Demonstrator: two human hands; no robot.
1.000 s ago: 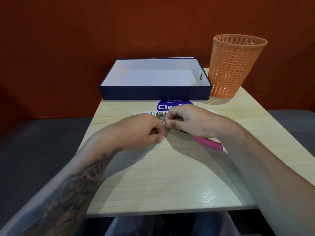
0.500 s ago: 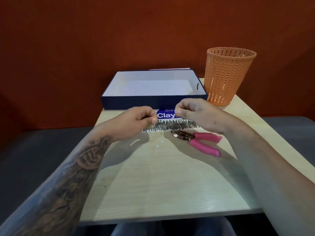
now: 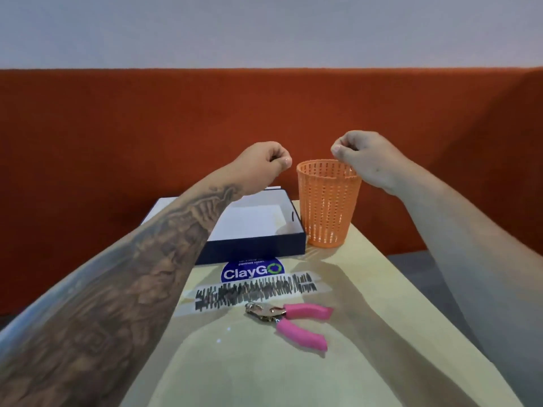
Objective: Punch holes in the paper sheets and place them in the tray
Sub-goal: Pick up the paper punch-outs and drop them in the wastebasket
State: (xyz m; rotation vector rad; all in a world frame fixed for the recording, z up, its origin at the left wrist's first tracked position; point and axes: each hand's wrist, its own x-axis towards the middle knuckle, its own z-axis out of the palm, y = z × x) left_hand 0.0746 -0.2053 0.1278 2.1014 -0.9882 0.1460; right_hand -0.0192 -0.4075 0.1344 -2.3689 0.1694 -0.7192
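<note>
Both hands are raised with fingers pinched shut: the left hand (image 3: 266, 163) beside the orange basket (image 3: 327, 207), the right hand (image 3: 363, 155) above its rim; whether they grip anything I cannot tell. The scribbled paper strip (image 3: 255, 289) and pink hole punch (image 3: 289, 317) lie below them, nearer the person; the tray (image 3: 258, 246) sits under the left wrist. Any tiny scraps released now could miss the basket.

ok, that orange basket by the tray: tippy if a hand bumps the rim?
Probably. The orange basket is tall, narrows toward its base and has perforated walls, so it looks light and top-wide. The right hand hovers above its rim. It would likely slide or tip rather than resist.
</note>
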